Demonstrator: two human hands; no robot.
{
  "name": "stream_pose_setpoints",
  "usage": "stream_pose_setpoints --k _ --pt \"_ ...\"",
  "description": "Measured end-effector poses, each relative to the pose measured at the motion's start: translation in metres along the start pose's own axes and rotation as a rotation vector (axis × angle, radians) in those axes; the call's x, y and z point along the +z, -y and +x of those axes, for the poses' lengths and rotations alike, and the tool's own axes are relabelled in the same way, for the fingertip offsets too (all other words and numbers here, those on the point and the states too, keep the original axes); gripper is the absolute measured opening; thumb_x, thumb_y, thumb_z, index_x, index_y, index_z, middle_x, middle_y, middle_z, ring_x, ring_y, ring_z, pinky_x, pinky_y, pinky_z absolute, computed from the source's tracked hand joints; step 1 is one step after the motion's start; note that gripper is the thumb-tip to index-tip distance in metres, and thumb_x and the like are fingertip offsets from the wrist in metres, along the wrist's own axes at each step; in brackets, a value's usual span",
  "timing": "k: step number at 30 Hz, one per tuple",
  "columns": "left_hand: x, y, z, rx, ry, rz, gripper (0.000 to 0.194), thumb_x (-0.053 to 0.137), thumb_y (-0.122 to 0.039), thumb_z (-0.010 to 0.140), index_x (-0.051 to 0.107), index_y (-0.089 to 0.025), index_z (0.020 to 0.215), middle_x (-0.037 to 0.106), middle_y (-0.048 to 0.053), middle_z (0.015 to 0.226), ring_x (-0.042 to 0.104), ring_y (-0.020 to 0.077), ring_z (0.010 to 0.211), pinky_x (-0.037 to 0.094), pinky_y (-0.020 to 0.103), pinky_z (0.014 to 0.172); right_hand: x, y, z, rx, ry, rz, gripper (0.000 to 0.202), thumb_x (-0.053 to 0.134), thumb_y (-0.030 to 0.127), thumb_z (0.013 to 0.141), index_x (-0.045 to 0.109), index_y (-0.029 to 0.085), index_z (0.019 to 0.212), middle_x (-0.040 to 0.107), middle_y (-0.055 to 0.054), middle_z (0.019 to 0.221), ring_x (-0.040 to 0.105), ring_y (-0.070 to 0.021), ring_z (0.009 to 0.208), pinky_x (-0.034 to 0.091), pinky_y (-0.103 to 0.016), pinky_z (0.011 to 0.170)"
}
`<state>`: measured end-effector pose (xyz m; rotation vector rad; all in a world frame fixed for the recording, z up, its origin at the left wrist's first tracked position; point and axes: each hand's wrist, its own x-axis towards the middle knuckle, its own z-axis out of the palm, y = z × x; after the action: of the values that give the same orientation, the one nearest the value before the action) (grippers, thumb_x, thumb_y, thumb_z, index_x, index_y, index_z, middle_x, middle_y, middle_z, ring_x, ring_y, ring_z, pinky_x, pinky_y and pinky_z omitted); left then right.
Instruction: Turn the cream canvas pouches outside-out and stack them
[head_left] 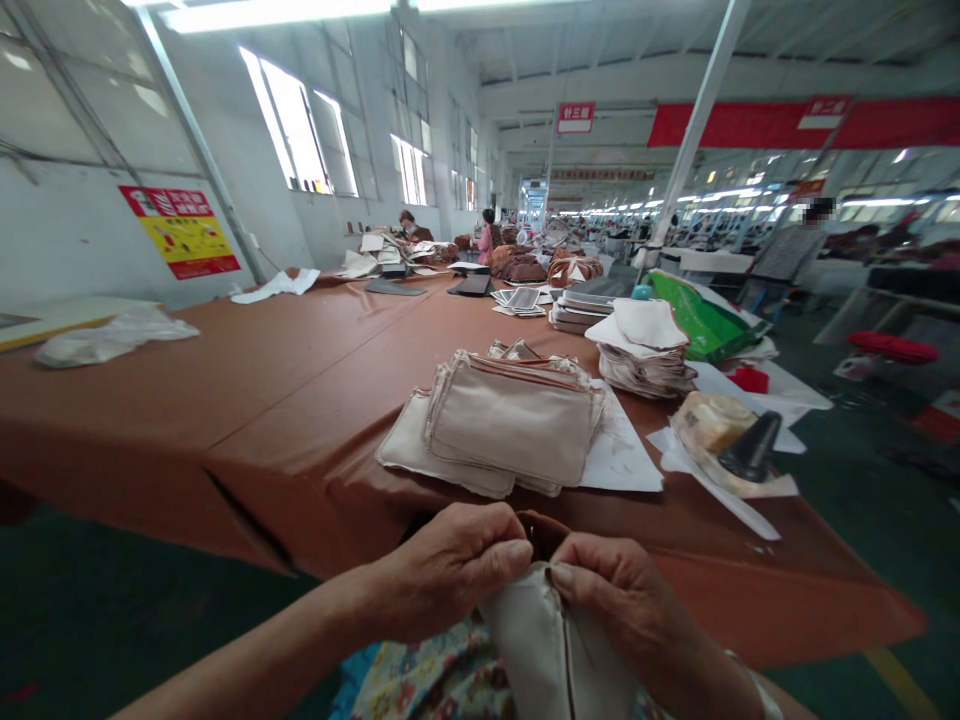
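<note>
Just off the table's front edge, a beige fabric piece with a dark seam or zipper line down it hangs over my lap. My left hand pinches its upper edge from the left, thumb on top. Close beside it, my right hand grips the same edge near the top of the dark line. A brown part shows behind, between the two hands. Right beyond them on the table lies a stack of beige panels with brown edges.
The brown-covered table reaches far forward. At right are a second beige stack, a green bag, a black cone-shaped object and white paper. A plastic bag lies at left. People work farther off.
</note>
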<state>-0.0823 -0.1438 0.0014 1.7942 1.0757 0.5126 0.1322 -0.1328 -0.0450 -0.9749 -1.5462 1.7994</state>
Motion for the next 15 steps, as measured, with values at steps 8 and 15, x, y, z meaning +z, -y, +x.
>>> stream_pose_setpoints --k 8,15 --pt "0.010 0.004 0.013 -0.181 -0.034 -0.479 0.066 0.041 -0.070 0.087 0.061 -0.010 0.069 0.046 -0.001 0.057 0.032 0.0085 0.048 0.024 0.022 0.046 -0.002 0.000 0.001 -0.115 -0.011 -0.091 0.028 0.063 0.039 0.088 0.061 0.013 0.077 0.050 0.001 0.069 0.038 -0.0098 0.061 0.031 -0.020 0.053" --pt "0.018 0.002 0.015 -0.322 -0.087 -0.556 0.068 0.049 -0.078 0.076 0.060 -0.011 0.065 0.043 -0.004 0.053 0.029 0.0070 0.042 0.020 0.021 0.040 0.004 0.004 -0.004 -0.318 -0.063 -0.229 0.019 0.058 0.029 0.092 0.068 0.015 0.085 0.060 -0.002 0.077 0.050 -0.0138 0.070 0.041 -0.022 0.064"
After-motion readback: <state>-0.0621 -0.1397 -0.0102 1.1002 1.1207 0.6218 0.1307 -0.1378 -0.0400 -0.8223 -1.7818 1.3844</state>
